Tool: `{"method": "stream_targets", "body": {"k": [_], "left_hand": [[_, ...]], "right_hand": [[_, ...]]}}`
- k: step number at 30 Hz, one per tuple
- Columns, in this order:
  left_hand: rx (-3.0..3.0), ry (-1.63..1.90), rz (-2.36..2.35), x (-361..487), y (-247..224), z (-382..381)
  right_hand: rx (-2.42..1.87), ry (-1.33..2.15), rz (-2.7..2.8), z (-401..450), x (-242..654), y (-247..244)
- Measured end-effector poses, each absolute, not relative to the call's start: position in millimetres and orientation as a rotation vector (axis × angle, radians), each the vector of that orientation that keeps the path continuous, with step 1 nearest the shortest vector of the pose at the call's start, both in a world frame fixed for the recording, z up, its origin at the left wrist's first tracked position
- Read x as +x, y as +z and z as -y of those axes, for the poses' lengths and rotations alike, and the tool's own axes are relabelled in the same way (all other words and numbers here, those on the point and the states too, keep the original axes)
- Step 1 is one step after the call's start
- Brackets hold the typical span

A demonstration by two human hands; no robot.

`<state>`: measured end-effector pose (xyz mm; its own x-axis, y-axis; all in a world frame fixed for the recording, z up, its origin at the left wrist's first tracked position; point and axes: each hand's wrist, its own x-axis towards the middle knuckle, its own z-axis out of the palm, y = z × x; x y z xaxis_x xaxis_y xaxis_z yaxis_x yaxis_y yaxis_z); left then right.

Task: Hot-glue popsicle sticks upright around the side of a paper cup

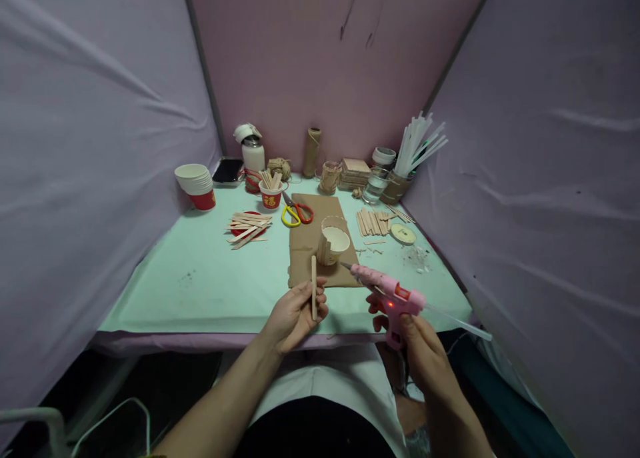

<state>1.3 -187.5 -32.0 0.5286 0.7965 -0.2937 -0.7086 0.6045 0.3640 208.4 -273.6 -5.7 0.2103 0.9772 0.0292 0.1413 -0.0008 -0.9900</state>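
Observation:
Upright between the fingers of my left hand (300, 311) is a flat wooden craft stick (314, 278). My right hand (415, 341) grips a pink hot glue gun (383, 285) by its handle; a red light glows on it and a clear glue stick (460, 321) pokes out of its back. The gun's nozzle points left, close to the paper cup (336, 241). That cup stands on a sheet of brown cardboard (305, 265), with wooden sticks upright along its left side.
Scissors (297, 213) lie across the cardboard's far left. Craft sticks lie on a red plate (250, 225) and in a row (373, 223) at right. Stacked cups (196, 185) stand left; a water glass (375, 186) and a holder of glue sticks (417, 145) stand back right.

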Motion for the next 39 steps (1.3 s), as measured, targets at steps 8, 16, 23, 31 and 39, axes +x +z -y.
{"method": "stream_targets", "body": {"k": [8, 16, 23, 31, 39], "left_hand": [[0.222, 0.913, -0.476, 2.0, -38.0, 188.0], [0.246, 0.945, -0.477, 2.7, -38.6, 187.3], [0.378, 0.947, -0.543, 1.5, -41.3, 188.5], [0.414, 0.942, -0.586, 2.4, -37.8, 190.0], [0.429, 0.935, -0.608, 1.6, -36.8, 191.4]], "right_hand": [[-1.451, 0.972, 1.240, 276.1, 196.7, -4.5], [-1.469, 1.072, 1.344, 285.4, 188.2, -6.7], [-1.505, 1.021, 1.349, 288.0, 182.8, -4.5], [-1.539, 1.037, 1.269, 290.1, 183.3, -6.2], [-1.558, 1.025, 1.250, 291.7, 184.7, -9.2]]}}
